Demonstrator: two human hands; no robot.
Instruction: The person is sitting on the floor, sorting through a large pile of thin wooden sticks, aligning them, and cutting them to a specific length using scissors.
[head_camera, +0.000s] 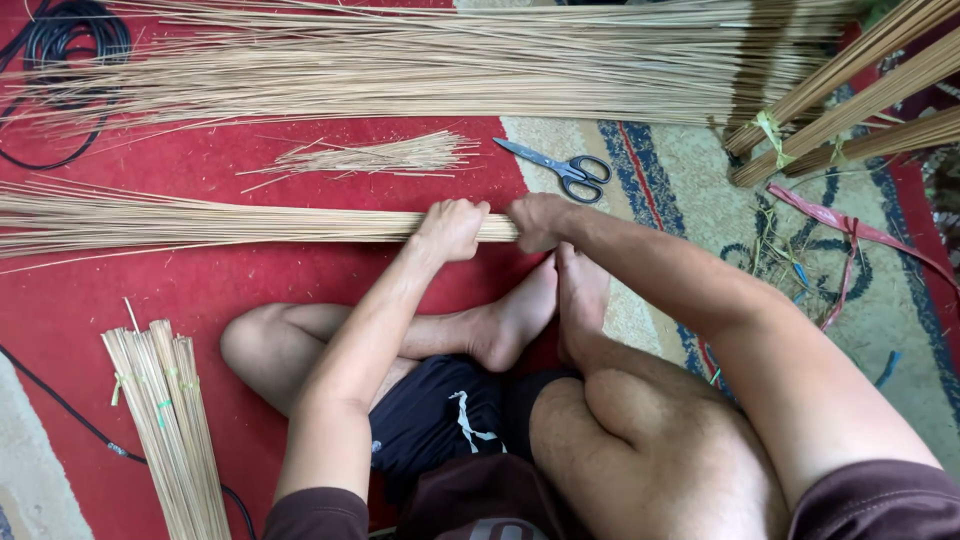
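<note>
Both hands clamped side by side on one end of a long bundle of thin sticks, seated person on red carpet.

Left hand and right hand are fisted tight round the stick bundle, nearly touching, seemingly to keep the loose end gathered; the rest fans out leftward on the red carpet. Bare feet sit just below the bundle, close under the grip. Scissors lie just above the bundle's gripped end, within reach. A small scrap pile is above the bundle, a big loose spread of sticks further above. A tied short bundle lies well below the bundle, left.
</note>
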